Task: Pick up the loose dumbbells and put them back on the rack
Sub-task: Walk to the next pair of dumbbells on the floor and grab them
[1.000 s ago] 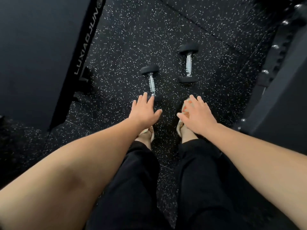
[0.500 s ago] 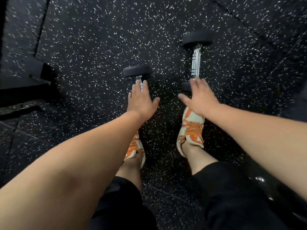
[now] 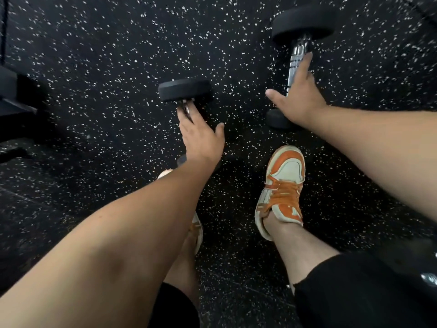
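Note:
Two dumbbells with black round heads and chrome handles lie on the speckled black floor. The smaller left dumbbell (image 3: 185, 90) shows its far head; my left hand (image 3: 201, 136) lies over its handle with fingers straight and thumb spread, hiding most of the bar. The larger right dumbbell (image 3: 302, 24) lies farther away; my right hand (image 3: 299, 95) rests over its chrome handle, fingers extended, thumb out to the left. Neither hand is curled round a handle. The rack is out of sight.
My two feet in orange and white sneakers (image 3: 283, 183) stand just behind the dumbbells. A black equipment base (image 3: 14, 100) sits at the left edge. A dark frame with a chrome bolt (image 3: 429, 279) is at the lower right.
The view has dropped closer to the floor. Both hands have reached forward and down, from above the near heads onto the two handles.

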A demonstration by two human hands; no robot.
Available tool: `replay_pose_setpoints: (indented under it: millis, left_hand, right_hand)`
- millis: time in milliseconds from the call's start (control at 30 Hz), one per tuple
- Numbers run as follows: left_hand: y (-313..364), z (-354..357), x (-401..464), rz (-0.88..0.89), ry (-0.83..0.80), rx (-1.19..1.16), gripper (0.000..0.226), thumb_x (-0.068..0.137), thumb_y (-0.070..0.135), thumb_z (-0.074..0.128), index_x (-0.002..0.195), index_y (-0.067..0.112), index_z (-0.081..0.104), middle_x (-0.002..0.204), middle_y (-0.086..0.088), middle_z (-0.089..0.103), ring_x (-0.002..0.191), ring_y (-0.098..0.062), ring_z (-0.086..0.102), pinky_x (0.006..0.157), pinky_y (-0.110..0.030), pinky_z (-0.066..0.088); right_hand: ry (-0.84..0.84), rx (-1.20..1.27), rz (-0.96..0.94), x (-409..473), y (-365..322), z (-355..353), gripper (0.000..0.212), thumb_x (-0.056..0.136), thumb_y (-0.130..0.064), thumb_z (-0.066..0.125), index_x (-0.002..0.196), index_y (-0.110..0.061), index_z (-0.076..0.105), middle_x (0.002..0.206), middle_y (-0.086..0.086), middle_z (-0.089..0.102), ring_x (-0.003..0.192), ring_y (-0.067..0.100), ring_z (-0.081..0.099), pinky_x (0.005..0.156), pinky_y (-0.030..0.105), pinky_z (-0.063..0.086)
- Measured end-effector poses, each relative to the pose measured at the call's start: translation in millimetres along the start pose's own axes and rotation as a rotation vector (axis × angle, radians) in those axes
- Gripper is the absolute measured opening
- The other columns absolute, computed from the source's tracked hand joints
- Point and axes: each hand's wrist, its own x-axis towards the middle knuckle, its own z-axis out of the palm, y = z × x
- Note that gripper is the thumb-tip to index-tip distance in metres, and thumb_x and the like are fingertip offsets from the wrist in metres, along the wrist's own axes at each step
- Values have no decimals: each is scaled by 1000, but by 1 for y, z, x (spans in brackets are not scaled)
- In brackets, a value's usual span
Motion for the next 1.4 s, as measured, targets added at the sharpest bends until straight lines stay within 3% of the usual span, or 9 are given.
replay_pose_setpoints:
  millis: [200, 367, 533, 633, 733, 1000, 1167, 1400]
  left_hand:
    - [-7, 0, 12, -94, 50, -116, 91, 95, 35, 61, 154, 5, -1, 148, -18, 29, 130, -34, 41, 111, -42, 35]
    - [-10, 2, 16, -162, 26, -136, 89, 98, 41, 54, 156, 7, -5, 152, -13, 28, 132, -31, 42, 109, -40, 34]
    - [-18, 8, 18, -220, 38, -166, 76, 97, 41, 53, 154, 20, 8, 138, -10, 48, 117, -32, 54, 103, -49, 42]
    - [-22, 11, 24, -209, 80, -207, 60, 98, 33, 51, 147, 18, 20, 116, -9, 61, 99, -31, 62, 88, -47, 49]
    - [-23, 13, 27, -207, 79, -213, 51, 100, 26, 48, 144, 15, 24, 108, -7, 62, 89, -27, 61, 77, -40, 47]
    - [-28, 19, 28, -184, 94, -209, 60, 101, 26, 47, 150, 15, 16, 120, -12, 59, 102, -29, 60, 84, -42, 48]
    - [-28, 20, 29, -192, 95, -210, 59, 101, 28, 47, 150, 16, 17, 117, -12, 60, 102, -31, 60, 86, -45, 49]
    - [-27, 24, 29, -181, 126, -189, 59, 101, 26, 48, 150, 14, 18, 117, -13, 60, 101, -32, 60, 85, -44, 48]
  right_hand:
    - [79, 119, 77, 7, -5, 6, 102, 91, -48, 60, 156, -17, -13, 154, 21, 32, 134, 34, 44, 112, 40, 33]
    - [136, 240, 90, 22, -6, 7, 96, 91, -43, 60, 158, -19, -4, 147, 13, 46, 130, 28, 49, 105, 29, 35]
    - [204, 318, 107, 30, -6, 13, 84, 93, -33, 62, 157, -28, 8, 131, 5, 56, 100, 14, 54, 90, 20, 37]
    - [219, 395, 128, 38, -5, 19, 80, 89, -32, 61, 154, -34, 14, 117, -2, 56, 93, 22, 68, 94, 38, 54]
    - [211, 420, 153, 43, -8, 22, 74, 90, -28, 59, 152, -34, 18, 111, -4, 56, 90, 26, 70, 89, 43, 56]
    - [204, 492, 170, 46, -10, 28, 76, 90, -22, 58, 151, -39, 16, 112, -3, 58, 90, 22, 66, 87, 46, 57]
    - [208, 501, 175, 46, -12, 29, 76, 89, -23, 58, 151, -40, 17, 113, 0, 60, 90, 24, 67, 87, 48, 57]
    - [238, 461, 159, 46, -13, 30, 69, 92, -21, 58, 150, -30, 23, 114, 0, 57, 95, 22, 63, 90, 42, 54]
